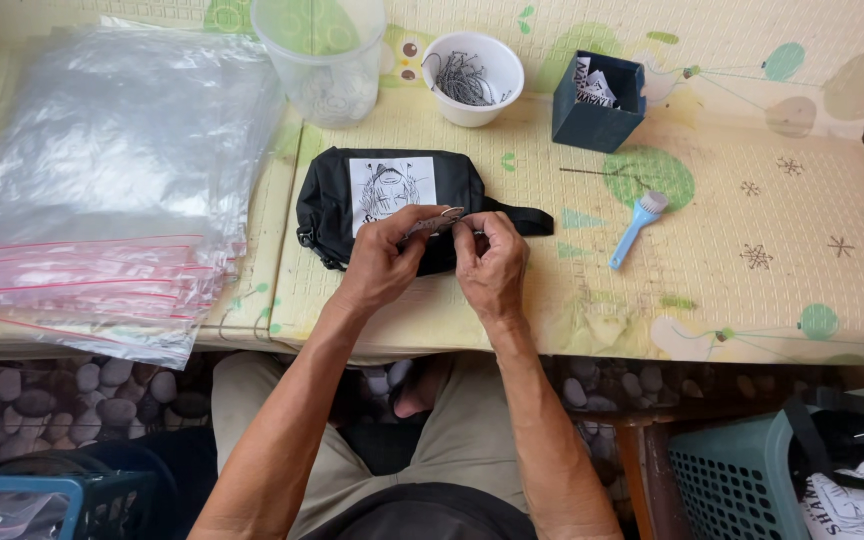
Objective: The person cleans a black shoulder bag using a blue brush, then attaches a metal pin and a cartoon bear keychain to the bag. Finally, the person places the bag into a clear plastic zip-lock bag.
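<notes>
Black pouch [342,205] flat on table [752,290], long axis 9-to-3, strap end pointing to 3 o'clock, white printed patch facing up. Left hand [384,262] and right hand [492,265] at pouch's 6 o'clock edge, fingertips pinching small tag [436,221]. Blue brush [637,228] at 3 o'clock; white bowl [472,78] at 12.
</notes>
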